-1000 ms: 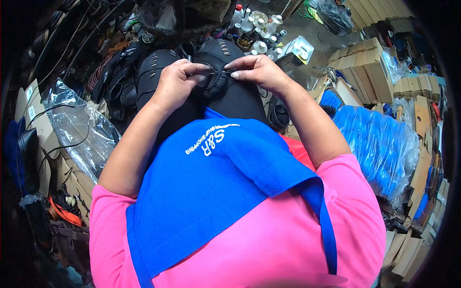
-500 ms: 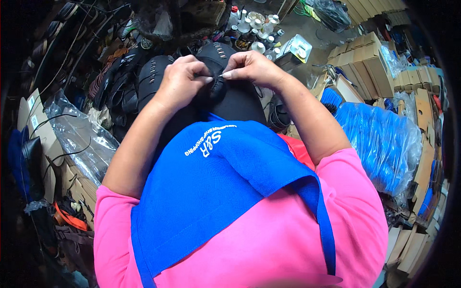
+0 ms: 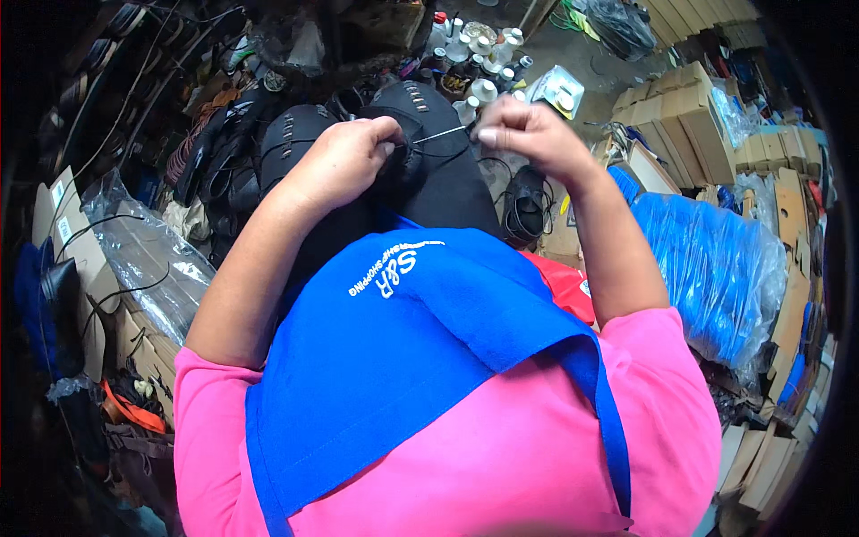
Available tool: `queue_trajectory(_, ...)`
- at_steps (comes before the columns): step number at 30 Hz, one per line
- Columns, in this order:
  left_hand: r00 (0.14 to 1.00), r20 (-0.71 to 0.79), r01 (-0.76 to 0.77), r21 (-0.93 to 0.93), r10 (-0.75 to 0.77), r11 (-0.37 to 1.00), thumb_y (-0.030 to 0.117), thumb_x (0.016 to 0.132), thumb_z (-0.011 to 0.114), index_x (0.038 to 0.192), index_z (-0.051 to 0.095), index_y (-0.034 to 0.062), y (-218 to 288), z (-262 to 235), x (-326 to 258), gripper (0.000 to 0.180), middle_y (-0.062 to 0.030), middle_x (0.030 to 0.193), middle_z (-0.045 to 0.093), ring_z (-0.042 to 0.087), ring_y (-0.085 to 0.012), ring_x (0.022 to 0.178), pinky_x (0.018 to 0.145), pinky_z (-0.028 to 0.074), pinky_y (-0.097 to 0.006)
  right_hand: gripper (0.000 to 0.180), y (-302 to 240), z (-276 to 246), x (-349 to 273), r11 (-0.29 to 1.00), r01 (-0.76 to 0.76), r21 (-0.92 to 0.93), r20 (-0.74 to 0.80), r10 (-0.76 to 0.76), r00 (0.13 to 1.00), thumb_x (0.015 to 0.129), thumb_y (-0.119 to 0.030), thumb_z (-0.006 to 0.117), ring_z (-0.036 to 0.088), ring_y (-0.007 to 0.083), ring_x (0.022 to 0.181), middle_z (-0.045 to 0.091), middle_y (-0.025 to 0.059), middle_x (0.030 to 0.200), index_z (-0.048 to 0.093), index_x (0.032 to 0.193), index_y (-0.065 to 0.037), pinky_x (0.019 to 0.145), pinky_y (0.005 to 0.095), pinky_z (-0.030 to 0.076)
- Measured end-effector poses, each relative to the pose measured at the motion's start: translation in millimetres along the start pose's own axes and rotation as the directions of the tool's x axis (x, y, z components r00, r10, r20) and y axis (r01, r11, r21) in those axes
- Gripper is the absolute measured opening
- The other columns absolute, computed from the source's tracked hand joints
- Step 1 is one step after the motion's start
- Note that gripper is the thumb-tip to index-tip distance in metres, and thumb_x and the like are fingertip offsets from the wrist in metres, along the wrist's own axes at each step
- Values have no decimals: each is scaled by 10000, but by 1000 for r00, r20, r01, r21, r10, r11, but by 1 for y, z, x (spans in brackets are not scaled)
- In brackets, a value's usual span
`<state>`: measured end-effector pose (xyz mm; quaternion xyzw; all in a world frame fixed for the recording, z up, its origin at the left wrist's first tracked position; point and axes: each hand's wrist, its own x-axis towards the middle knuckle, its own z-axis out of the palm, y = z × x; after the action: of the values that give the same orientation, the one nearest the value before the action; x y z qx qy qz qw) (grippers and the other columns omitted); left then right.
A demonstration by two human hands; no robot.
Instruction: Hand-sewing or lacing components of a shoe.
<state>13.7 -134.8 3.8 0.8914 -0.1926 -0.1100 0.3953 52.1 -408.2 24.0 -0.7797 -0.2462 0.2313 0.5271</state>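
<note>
Over the lap: black padded piece (image 3: 407, 168), lying between the two thighs, just ahead of the blue apron (image 3: 376, 349) and touching the left hand
Left hand (image 3: 344, 159): fingers curled, thumb and forefinger pressed together on the left edge of the black padded piece; contact point partly hidden
Right hand (image 3: 532, 139): raised clear of the piece, to its right; thumb and forefinger pinching the outer end of the thin pale length; slightly blurred
Thin pale length (image 3: 438, 135): straight, spanning from the black padded piece to the right hand; needle, hook or taut thread, cannot tell which
Dark strand (image 3: 447, 155): loose curve just below the pale length
Change, right hand: 0.5 s ago, fingertips beside those of the left hand at the piece; now drawn outward to the right, hands well apart
Change, pale length: now exposed over a long span; only a short bright tip visible 0.5 s ago
Change, left hand: position nearly the same, at the piece
Change, right of lap: black shoe-like item (image 3: 526, 204) and red item (image 3: 564, 282) less covered by the right forearm
Beyond the knees: white bottles (image 3: 483, 89) in a cluster; white container (image 3: 557, 89) beside them
Right side: cardboard boxes (image 3: 671, 116); blue bundle (image 3: 702, 268) in clear plastic
</note>
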Motion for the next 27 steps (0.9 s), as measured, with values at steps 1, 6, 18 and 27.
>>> queue_trajectory(1, 996, 12, -92, 57, 92, 994, 89, 845, 549, 988, 555, 24, 0, -1, 1, 157, -189, 835, 594, 597, -341, 826, 738, 465, -401, 183, -2, -7, 5, 995, -50, -84, -58, 45, 997, 831, -201, 664, 523, 132, 870, 551, 31, 898, 667, 849, -19, 769, 277, 422)
queue_trajectory(6, 992, 38, -123, 204, 117, 971, 90, 849, 525, 960, 541, 18, 6, -5, 3, 133, -214, 860, 593, 580, -387, 869, 765, 458, -438, 221, -4, -12, 44, 748, -106, -655, -259, -91, 962, 793, -270, 674, 572, 255, 918, 576, 102, 944, 685, 923, -93, 826, 344, 454)
queue_trajectory(18, 964, 33, -264, 197, 263, 944, 103, 830, 520, 882, 482, 33, -23, -9, -13, 95, -195, 819, 614, 596, -388, 832, 711, 465, -476, 69, -29, 43, 47, 462, 342, -818, 326, -118, 938, 761, -99, 570, 565, 280, 837, 581, 87, 739, 546, 825, -93, 797, 384, 395)
queue_trajectory(27, 943, -265, 147, -213, -202, 966, 139, 851, 625, 867, 598, 34, -54, -89, -108, 110, -3, 751, 569, 528, -101, 716, 690, 425, -229, 132, 12, -36, -3, 944, -329, 5, -335, 312, 889, 859, -131, 615, 564, 95, 762, 605, 11, 757, 625, 881, -2, 688, 289, 448)
